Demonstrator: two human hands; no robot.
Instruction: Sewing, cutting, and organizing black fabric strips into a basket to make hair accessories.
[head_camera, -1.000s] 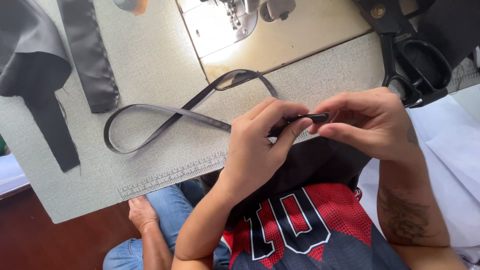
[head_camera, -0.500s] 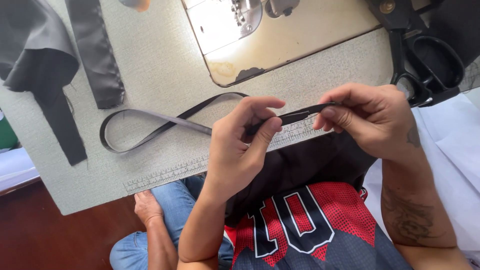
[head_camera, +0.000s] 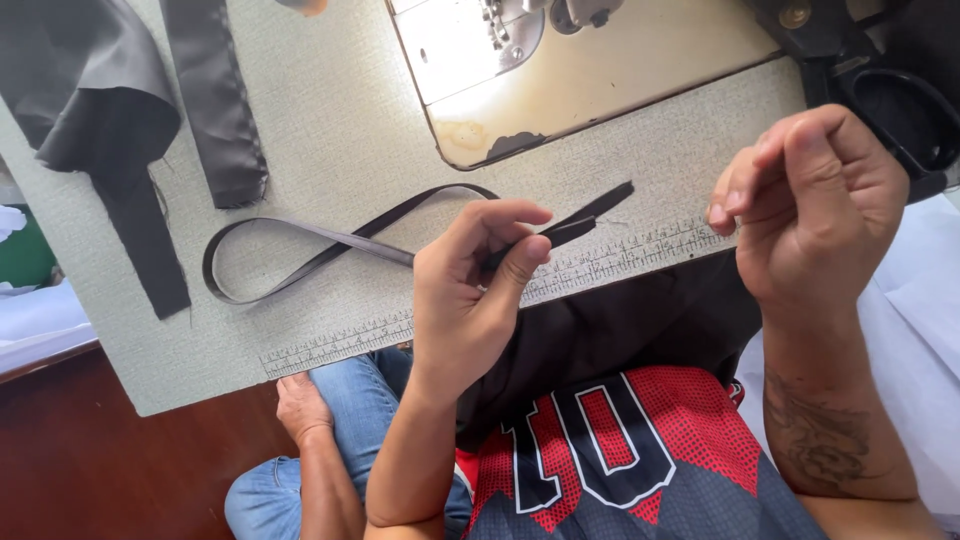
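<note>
The left hand (head_camera: 470, 290) is pinching a narrow black fabric strip (head_camera: 330, 245) between thumb and fingers, its grip closing on the strip near one end, just above the printed ruler (head_camera: 620, 258) that is running along the front edge of the worktop (head_camera: 330, 130). The short free end of the strip is sticking out past the fingers to the right, lying on the worktop and pointing toward the sewing machine base (head_camera: 600, 70). From the hand the rest of the strip is trailing left across the grey worktop, curling into a flat loop and coming back toward the machine base.

The right hand (head_camera: 810, 200) is hovering well apart from the strip, to the right of its free end, with the fingers curled loosely inward and the thumb resting against them; its grip is holding nothing that is showing. Just behind it, black scissors (head_camera: 900, 110) are lying at the right edge of the worktop.

At the far left, dark fabric pieces (head_camera: 110, 110) are lying on the worktop, one bunched and one hanging as a long strip. Below the worktop's edge, another person's hand (head_camera: 300, 410) is resting on a knee in blue jeans
</note>
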